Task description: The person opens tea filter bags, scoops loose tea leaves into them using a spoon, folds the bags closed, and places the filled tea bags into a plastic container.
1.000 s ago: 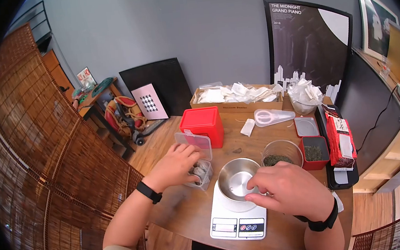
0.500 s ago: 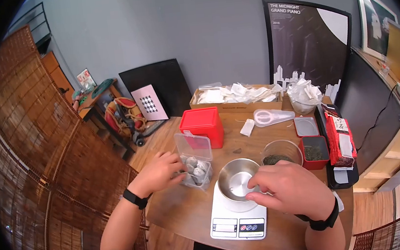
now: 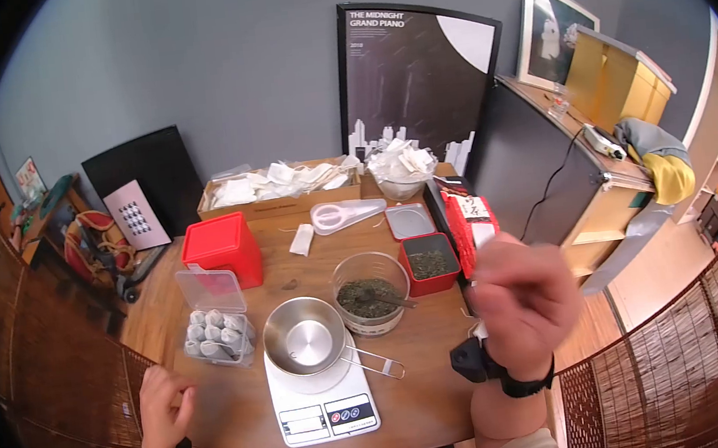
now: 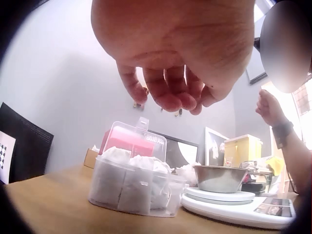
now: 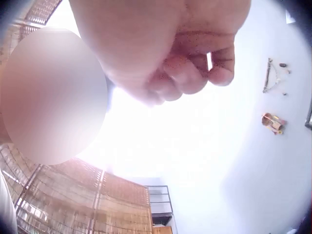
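Note:
My left hand [image 3: 164, 412] is off the table's front left edge, fingers loosely bent and empty; the left wrist view shows it [image 4: 178, 44] above the clear box [image 4: 122, 187] of white pouches. In the head view that box [image 3: 246, 356] has its lid up. My right hand [image 3: 529, 302] is raised at the right, fingers curled, with nothing visible in it; the right wrist view shows the curled fingers [image 5: 183, 80]. A handled steel bowl [image 3: 305, 339] rests on the white scale [image 3: 325, 402]. Beside it, a glass bowl [image 3: 371, 297] contains dried leaves and a spoon.
Behind stand a red canister [image 3: 220, 247], a cardboard box [image 3: 282, 204] of white bags and a bowl of bags [image 3: 402, 171]. A red tin [image 3: 430, 265] of leaves and a red packet [image 3: 472, 221] are at the right. One white pouch [image 3: 301, 240] lies mid-table.
The head view has turned right. My left hand has drawn back from the clear box toward the front edge. My right hand has left the steel bowl and risen to the right.

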